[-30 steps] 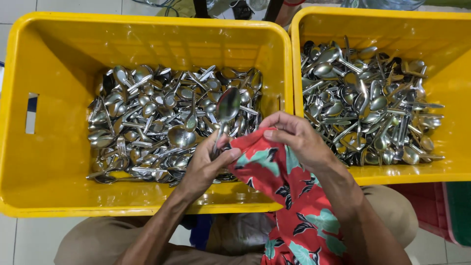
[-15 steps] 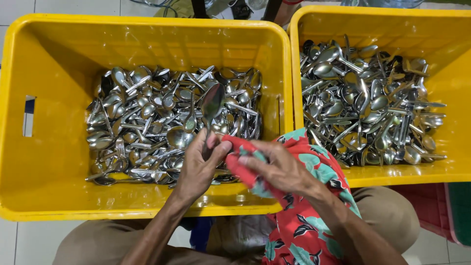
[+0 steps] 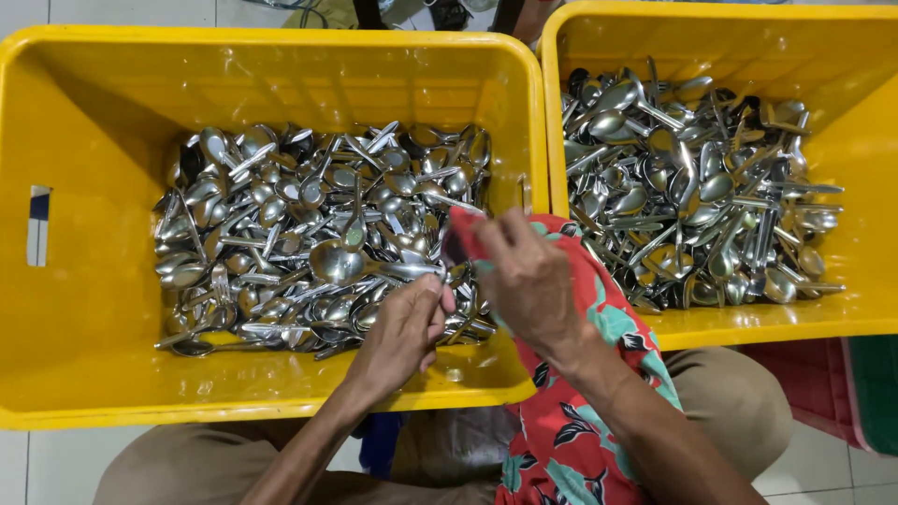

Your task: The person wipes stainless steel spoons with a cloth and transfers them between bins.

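My left hand (image 3: pixel 404 332) grips the handle of a metal spoon (image 3: pixel 351 264), whose bowl points left over the heap of spoons (image 3: pixel 281 224) in the left yellow crate (image 3: pixel 112 374). Right beside it, my right hand (image 3: pixel 526 281) clutches a red cloth with a teal leaf pattern (image 3: pixel 589 374), which drapes down over the crate's near rim and my lap. The two hands sit close together at the left crate's right near corner.
A second yellow crate (image 3: pixel 861 112) on the right holds another pile of metal spoons (image 3: pixel 692 187). A red bin and a green one (image 3: pixel 842 393) stand at the lower right. White floor tiles show at the left edge.
The spoon in my left hand has swung from upright to lying level, bowl to the left. My right hand with the cloth has slid off the spoon's bowl toward the handle end.
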